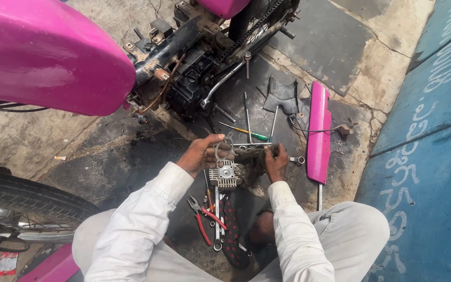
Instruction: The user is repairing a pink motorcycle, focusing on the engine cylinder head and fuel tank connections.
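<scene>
- Grey finned metal, the cylinder head [225,175] hung between the two hands above the oily floor [105,156], just in front of the person's knees.
- Its fins ran roughly left to right, and its round bore face tilted up toward the camera; no clear long axis showed.
- A dirty rag [251,159] lay against its right side.
- The left hand [203,153] had its grip closed on the head's upper left edge.
- The right hand [276,163] had its grip clamped on the rag.
- Red-handled pliers [203,219] and spanners [217,224] lay on the floor just below.
- A green-handled screwdriver [246,131] lay beyond the hands, near the engine [191,83].
- A pink side panel [318,133] lay to the right.
</scene>
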